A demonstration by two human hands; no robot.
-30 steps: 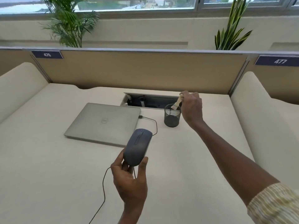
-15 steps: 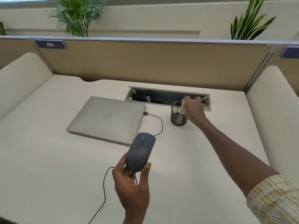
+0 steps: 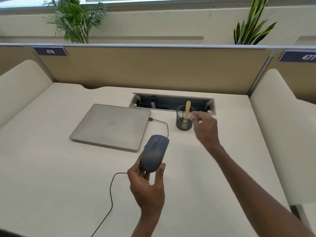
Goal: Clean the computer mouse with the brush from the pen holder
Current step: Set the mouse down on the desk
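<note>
One hand job looks done: your left hand point(image 3: 147, 187) grips the mouse point(image 3: 154, 153), right hand point(image 3: 206, 127) is empty w/ loose fingers, brush point(image 3: 187, 109) sits in the pen holder point(image 3: 184, 123).

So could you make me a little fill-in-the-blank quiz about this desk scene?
1. The left hand holds the dark grey corded ____.
2. The wooden-handled brush stands in the black mesh ____.
3. The silver laptop's lid is ____.
4. The right hand holds ____.

Missing: mouse; pen holder; closed; nothing
</note>
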